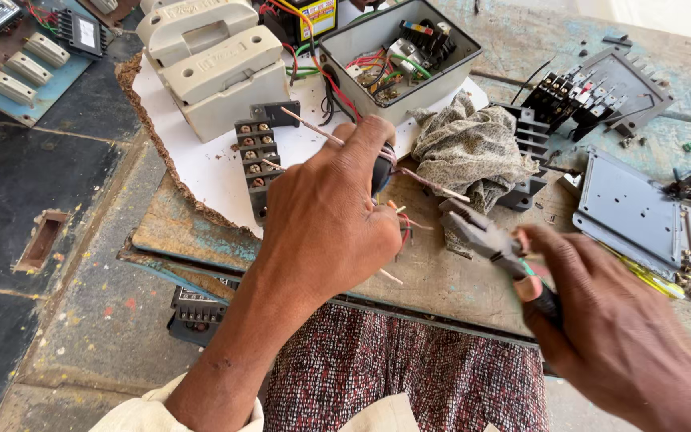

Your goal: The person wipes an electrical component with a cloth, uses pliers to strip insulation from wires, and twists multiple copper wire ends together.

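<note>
My left hand [325, 216] is closed around a small dark part with several thin wires [429, 182] sticking out of it, held over the wooden bench. My right hand [609, 320] grips the handles of a pair of pliers [481, 238], whose jaws point left toward the wires, a short gap away. A black terminal strip [256, 156] with brass screws lies just left of my left hand on a white sheet [201, 172].
A crumpled cloth [469, 148] lies behind the pliers. An open grey box [353, 44] full of coloured wiring sits at the back, beige switch housings [217, 68] to its left. Black contact blocks [573, 96] and a grey metal plate [641, 216] lie at right.
</note>
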